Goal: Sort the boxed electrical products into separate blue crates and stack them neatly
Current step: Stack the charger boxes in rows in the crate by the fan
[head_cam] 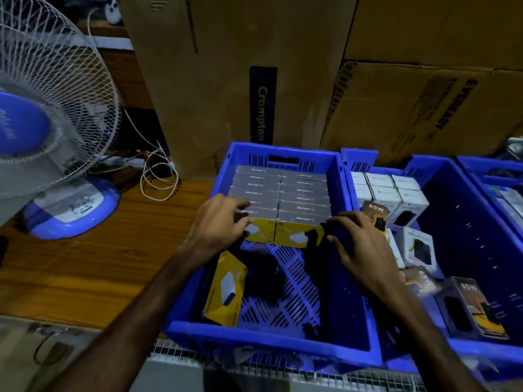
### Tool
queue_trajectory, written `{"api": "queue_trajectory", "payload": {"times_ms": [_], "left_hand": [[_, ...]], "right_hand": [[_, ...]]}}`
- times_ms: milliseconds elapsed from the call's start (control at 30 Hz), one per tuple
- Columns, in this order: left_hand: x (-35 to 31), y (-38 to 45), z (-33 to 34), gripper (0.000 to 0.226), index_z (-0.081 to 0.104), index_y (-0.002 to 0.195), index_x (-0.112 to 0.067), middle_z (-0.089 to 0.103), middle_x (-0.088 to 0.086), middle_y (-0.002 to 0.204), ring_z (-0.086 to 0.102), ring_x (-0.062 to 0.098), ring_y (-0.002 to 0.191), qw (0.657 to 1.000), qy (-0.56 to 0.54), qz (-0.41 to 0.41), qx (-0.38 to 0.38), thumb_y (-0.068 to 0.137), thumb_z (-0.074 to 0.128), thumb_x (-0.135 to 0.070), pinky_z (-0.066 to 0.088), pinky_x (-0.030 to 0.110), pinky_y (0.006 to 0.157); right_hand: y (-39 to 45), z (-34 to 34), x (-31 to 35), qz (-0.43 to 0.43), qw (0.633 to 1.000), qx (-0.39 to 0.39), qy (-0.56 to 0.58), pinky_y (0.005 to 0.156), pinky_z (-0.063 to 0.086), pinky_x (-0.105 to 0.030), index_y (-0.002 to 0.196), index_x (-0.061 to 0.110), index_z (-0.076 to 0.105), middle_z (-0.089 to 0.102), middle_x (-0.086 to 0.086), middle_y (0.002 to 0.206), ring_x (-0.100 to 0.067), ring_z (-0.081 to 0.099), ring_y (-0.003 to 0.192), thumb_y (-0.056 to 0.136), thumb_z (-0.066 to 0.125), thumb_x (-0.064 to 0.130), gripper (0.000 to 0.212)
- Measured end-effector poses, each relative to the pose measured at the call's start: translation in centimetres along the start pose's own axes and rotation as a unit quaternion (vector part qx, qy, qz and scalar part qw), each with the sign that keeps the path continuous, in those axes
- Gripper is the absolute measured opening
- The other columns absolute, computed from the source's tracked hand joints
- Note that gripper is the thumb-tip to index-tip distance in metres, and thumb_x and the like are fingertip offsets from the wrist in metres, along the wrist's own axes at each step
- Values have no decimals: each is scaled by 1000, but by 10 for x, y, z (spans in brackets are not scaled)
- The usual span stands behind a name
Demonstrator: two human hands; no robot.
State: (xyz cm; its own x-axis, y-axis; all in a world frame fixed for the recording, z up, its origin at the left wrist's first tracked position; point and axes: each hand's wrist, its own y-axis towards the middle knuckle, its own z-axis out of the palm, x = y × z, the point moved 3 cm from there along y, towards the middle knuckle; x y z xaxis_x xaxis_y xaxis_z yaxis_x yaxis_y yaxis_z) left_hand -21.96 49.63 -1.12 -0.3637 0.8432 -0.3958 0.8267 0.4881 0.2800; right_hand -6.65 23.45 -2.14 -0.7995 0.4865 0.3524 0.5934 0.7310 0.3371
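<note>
A blue crate [271,338] in front of me holds two neat rows of grey-topped, yellow-fronted boxes [302,202] packed against its far wall. My left hand [223,222] rests with spread fingers on the nearest box of the left row. My right hand [359,244] lies over the crate's right wall, fingertips touching the nearest box of the right row. One loose yellow box [226,290] leans against the crate's near left wall. A second blue crate [464,250] to the right holds white boxes [393,190] at the back and loose dark "65W" boxes [469,306].
A blue and white table fan [51,123] stands at the left on the wooden table [113,264], with white cables [158,176] behind it. Large cardboard cartons [283,66] wall off the back. A third blue crate [498,176] shows at the far right edge.
</note>
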Motion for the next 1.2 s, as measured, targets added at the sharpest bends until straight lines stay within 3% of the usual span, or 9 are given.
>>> {"api": "queue_trajectory", "payload": {"times_ms": [167, 300, 400, 500, 667, 933, 1033, 1133, 1200], "left_hand": [[15, -44, -21, 17, 78, 101, -18, 78, -5, 93, 72, 3, 86, 919, -363, -127, -80, 86, 82, -10, 57, 22, 79], [18, -78, -32, 21, 79, 97, -19, 81, 3, 93, 75, 14, 89, 883, -433, -140, -117, 90, 74, 0, 58, 24, 82], [19, -98, -37, 26, 78, 97, -24, 81, 0, 95, 77, 18, 96, 872, -446, -151, -137, 92, 71, 0, 60, 28, 85], [18, -114, -38, 25, 78, 97, -23, 81, -4, 95, 77, 14, 96, 861, -455, -168, -151, 95, 68, 0, 59, 24, 83], [13, -134, -40, 26, 77, 95, -21, 81, -7, 92, 77, 10, 93, 848, -468, -182, -167, 98, 64, 1, 58, 19, 80], [19, -146, -35, 22, 78, 97, -21, 80, -3, 96, 76, 15, 97, 843, -464, -206, -177, 97, 66, -3, 61, 35, 88], [20, -145, -32, 19, 78, 98, -21, 80, -5, 96, 76, 13, 98, 850, -453, -207, -173, 97, 68, -5, 61, 35, 88], [18, -144, -32, 17, 78, 100, -22, 79, -10, 97, 74, 7, 98, 869, -426, -194, -159, 96, 70, -8, 61, 29, 86], [15, -143, -33, 17, 78, 100, -24, 79, -13, 97, 73, 3, 97, 881, -405, -186, -155, 95, 72, -8, 60, 27, 86]], "right_hand": [[11, 15, 53, -129, 987, 99, -5, 94, 49, -39, 125, 27, 62, 61, 4, 124, -25, 60, 112, 93, 62, 37, 34], [19, 66, 108, -258, 935, 242, 25, 99, 51, -39, 134, 23, 62, 61, -2, 138, -26, 61, 124, 82, 59, 43, 55], [22, 106, 133, -346, 901, 260, -28, 87, 56, -45, 140, 17, 56, 57, -18, 139, -38, 64, 117, 78, 82, 26, 68], [38, 125, 143, -393, 881, 258, -48, 83, 58, -52, 147, 24, 40, 48, -19, 147, -42, 63, 116, 81, 78, 26, 76], [48, 123, 142, -406, 855, 311, -87, 92, 54, -50, 155, 29, 32, 27, -9, 160, -33, 45, 133, 86, 70, 43, 80], [44, 131, 136, -413, 863, 272, -103, 87, 51, -44, 137, 21, 45, 43, -4, 142, -28, 49, 120, 79, 69, 41, 66], [45, 131, 129, -386, 865, 301, -115, 84, 53, -46, 127, 27, 38, 51, -2, 130, -33, 59, 111, 79, 70, 38, 59], [49, 120, 123, -331, 878, 318, -135, 80, 51, -45, 138, 29, 38, 53, 2, 140, -37, 64, 112, 85, 65, 53, 64], [51, 105, 119, -309, 895, 301, -111, 74, 49, -42, 132, 27, 47, 59, 3, 131, -33, 63, 112, 86, 54, 69, 63]]}}
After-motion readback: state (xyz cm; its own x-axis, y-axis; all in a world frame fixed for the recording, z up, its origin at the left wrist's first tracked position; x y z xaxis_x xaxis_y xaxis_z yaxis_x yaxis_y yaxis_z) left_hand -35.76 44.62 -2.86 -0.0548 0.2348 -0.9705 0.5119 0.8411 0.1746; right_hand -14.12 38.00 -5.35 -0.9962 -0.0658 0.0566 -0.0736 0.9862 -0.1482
